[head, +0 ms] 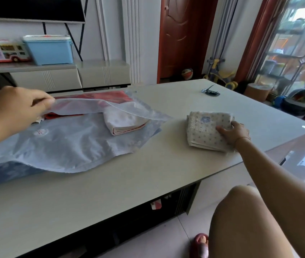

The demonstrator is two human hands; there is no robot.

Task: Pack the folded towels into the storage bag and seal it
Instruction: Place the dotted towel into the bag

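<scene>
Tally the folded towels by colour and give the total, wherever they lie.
Red towel, inside the storage bag: 1
White-and-pink towel, at the bag's mouth: 1
Cream dotted towel, on the table under the right hand: 1
Total: 3

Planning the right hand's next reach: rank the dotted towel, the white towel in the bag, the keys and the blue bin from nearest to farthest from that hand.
1. Dotted towel: under the right hand, touching it.
2. White towel: to its left, in the bag's mouth.
3. Keys: beyond it, at the table's far edge.
4. Blue bin: far left, on the cabinet across the room.
</scene>
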